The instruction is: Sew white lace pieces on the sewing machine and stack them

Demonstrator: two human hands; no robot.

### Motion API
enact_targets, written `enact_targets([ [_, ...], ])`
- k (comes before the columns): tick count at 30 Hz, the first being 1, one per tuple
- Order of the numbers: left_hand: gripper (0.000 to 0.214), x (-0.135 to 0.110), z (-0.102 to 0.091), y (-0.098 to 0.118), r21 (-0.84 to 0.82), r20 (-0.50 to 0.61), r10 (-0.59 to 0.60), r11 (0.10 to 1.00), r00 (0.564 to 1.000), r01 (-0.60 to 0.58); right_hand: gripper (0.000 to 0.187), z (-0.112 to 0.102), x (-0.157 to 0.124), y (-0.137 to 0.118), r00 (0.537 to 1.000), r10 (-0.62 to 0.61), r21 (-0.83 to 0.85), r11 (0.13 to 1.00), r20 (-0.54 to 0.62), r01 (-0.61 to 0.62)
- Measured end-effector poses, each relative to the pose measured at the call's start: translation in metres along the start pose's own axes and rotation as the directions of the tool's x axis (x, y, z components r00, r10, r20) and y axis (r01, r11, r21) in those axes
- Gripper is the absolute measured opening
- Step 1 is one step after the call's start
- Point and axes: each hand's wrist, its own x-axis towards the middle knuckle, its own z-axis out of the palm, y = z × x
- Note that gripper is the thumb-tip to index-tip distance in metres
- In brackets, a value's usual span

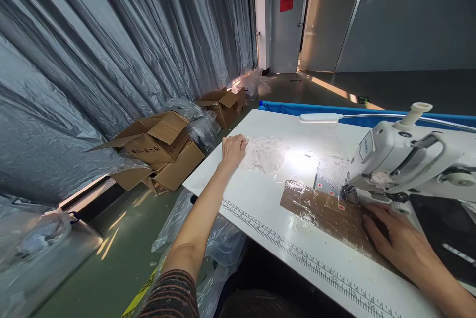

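My left hand [234,150] is at the far left of the white sewing table [241,186], its fingers curled closed at the edge of a piece of white lace [265,154]. More white lace [332,169] lies by the needle and presser foot [349,193] of a white sewing machine [399,159]. Just right of the presser foot, my right hand [396,236] rests low, fingers and thumb apart, over a brown taped sheet [316,206]. Its fingertips are partly hidden under the machine head. Small red-marked pieces sit along the sheet's upper edge.
A printed ruler [282,243] runs along the table's front edge. A white lamp [320,118] with a flexible neck lies at the back. Open cardboard boxes [159,142] and clear plastic bags [203,127] stand on the floor at left, before a grey curtain [148,35].
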Motion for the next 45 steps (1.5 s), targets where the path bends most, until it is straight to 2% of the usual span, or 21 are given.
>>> enact_targets([
  [5,0.008,-0.002,-0.004,0.002,-0.035,0.061,-0.020,0.999,0.998,0.022,0.055,0.002,0.001,0.001,1.000,-0.005,0.001,1.000,0.030,0.005],
  [7,0.011,-0.002,-0.006,0.003,-0.047,-0.006,0.010,0.999,1.000,-0.011,0.054,0.000,0.001,0.000,1.000,-0.006,0.004,1.000,0.027,0.005],
  [11,0.008,-0.002,-0.007,0.011,-0.078,-0.160,0.301,0.946,0.940,-0.316,0.048,-0.019,0.000,-0.014,0.998,-0.029,0.070,0.997,0.049,0.025],
  [14,0.012,-0.006,-0.002,0.028,-0.119,-0.074,0.487,0.862,0.870,-0.493,0.043,-0.042,0.002,-0.045,0.979,-0.073,0.294,0.956,0.192,0.013],
  [15,0.014,-0.010,0.000,0.037,-0.134,-0.044,0.539,0.831,0.841,-0.540,0.043,-0.048,0.005,-0.059,0.947,-0.087,0.423,0.905,0.310,-0.055],
  [16,0.016,-0.016,0.001,0.047,-0.147,-0.013,0.598,0.792,0.801,-0.593,0.047,-0.052,0.009,-0.074,0.878,-0.104,0.538,0.822,0.467,-0.189],
  [18,0.019,-0.032,0.004,0.071,-0.176,0.033,0.701,0.706,0.713,-0.686,0.055,-0.052,0.020,-0.104,0.758,-0.115,0.687,0.525,0.642,-0.502],
  [20,0.023,-0.051,0.004,0.094,-0.256,0.077,0.845,0.529,0.528,-0.809,0.053,-0.044,0.033,-0.127,0.733,-0.120,0.740,0.199,0.669,-0.643],
  [22,0.016,-0.067,0.001,0.114,-0.461,0.048,0.899,0.407,0.436,-0.788,0.044,-0.033,0.042,-0.141,0.730,-0.084,0.735,0.082,0.678,-0.674],
  [24,0.017,-0.076,-0.005,0.128,-0.649,0.012,0.905,0.331,0.426,-0.684,0.039,-0.023,0.045,-0.145,0.742,-0.038,0.740,0.119,0.669,-0.662],
  [26,0.023,-0.077,-0.011,0.137,-0.742,0.004,0.875,0.327,0.484,-0.585,0.036,-0.020,0.041,-0.143,0.764,-0.049,0.758,0.183,0.643,-0.626],
  [28,0.030,-0.073,-0.014,0.144,-0.793,0.041,0.876,0.321,0.480,-0.518,0.031,-0.024,0.031,-0.136,0.775,-0.119,0.771,0.268,0.621,-0.577],
  [30,0.037,-0.071,-0.013,0.150,-0.830,0.109,0.916,0.298,0.386,-0.472,0.026,-0.034,0.019,-0.126,0.749,-0.218,0.762,0.377,0.626,-0.527],
  [32,0.040,-0.071,-0.011,0.155,-0.858,0.183,0.942,0.293,0.282,-0.422,0.024,-0.048,0.009,-0.113,0.671,-0.337,0.740,0.447,0.660,-0.503],
  [34,0.042,-0.074,-0.010,0.158,-0.877,0.247,0.942,0.317,0.226,-0.362,0.025,-0.063,0.001,-0.098,0.582,-0.431,0.722,0.465,0.690,-0.512],
  [36,0.042,-0.074,-0.009,0.158,-0.887,0.294,0.929,0.352,0.224,-0.299,0.030,-0.075,-0.002,-0.081,0.539,-0.440,0.696,0.480,0.718,-0.534],
  [37,0.041,-0.072,-0.008,0.157,-0.885,0.315,0.919,0.375,0.237,-0.276,0.032,-0.080,-0.002,-0.073,0.548,-0.407,0.681,0.496,0.730,-0.539],
  [39,0.036,-0.068,-0.005,0.154,-0.857,0.354,0.884,0.437,0.305,-0.274,0.036,-0.084,0.002,-0.058,0.621,-0.270,0.644,0.561,0.736,-0.520],
  [41,0.035,-0.062,0.002,0.149,-0.790,0.378,0.837,0.515,0.396,-0.333,0.038,-0.082,0.009,-0.046,0.735,-0.069,0.585,0.658,0.674,-0.474],
  [43,0.037,-0.059,0.012,0.143,-0.691,0.369,0.795,0.581,0.481,-0.430,0.037,-0.076,0.017,-0.039,0.829,0.151,0.481,0.753,0.539,-0.450],
  [45,0.040,-0.058,0.023,0.139,-0.564,0.304,0.767,0.623,0.565,-0.542,0.036,-0.068,0.022,-0.037,0.869,0.335,0.348,0.817,0.364,-0.461],
])
